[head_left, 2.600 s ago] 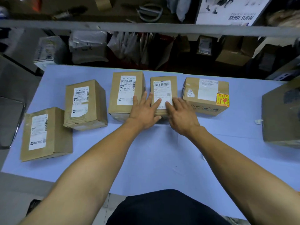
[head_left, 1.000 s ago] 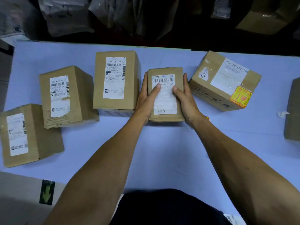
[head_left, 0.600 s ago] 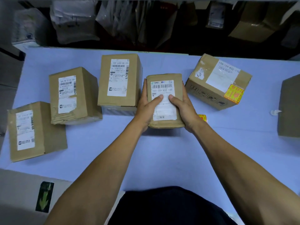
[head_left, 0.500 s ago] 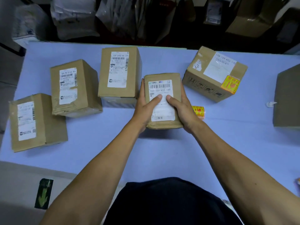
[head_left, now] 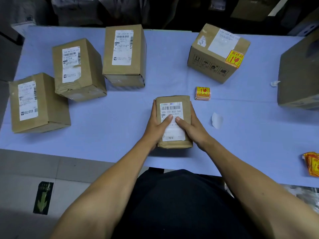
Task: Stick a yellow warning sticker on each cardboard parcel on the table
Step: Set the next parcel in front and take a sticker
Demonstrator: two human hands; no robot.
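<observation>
Both hands are clasping the small parcel (head_left: 174, 121) from its two long sides, the left hand (head_left: 158, 125) and the right hand (head_left: 193, 128) each laying a thumb on top, over the white label (head_left: 171, 120), while the parcel is sitting on the tabletop (head_left: 120, 118) near its front edge, straight ahead of the person. It is looking light and fairly stiff, a taped cardboard block with rounded, slightly crumpled corners, so a grip on the side walls is likely serving well; the tape wrap (glossy in places) may be somewhat slippery. The bare brown strip beside the label is probably offering the best spot for a sticker. A stack of yellow stickers (head_left: 203, 93) is lying just beyond and to the right of the parcel, apart from it, and a loose white backing scrap (head_left: 217, 120) is lying near the right hand. The stickers are thin and floppy, probably wanting a fingertip peel at a corner. One box (head_left: 218, 52) farther back right is already wearing a yellow sticker (head_left: 234, 59); three boxes at left are showing none.
</observation>
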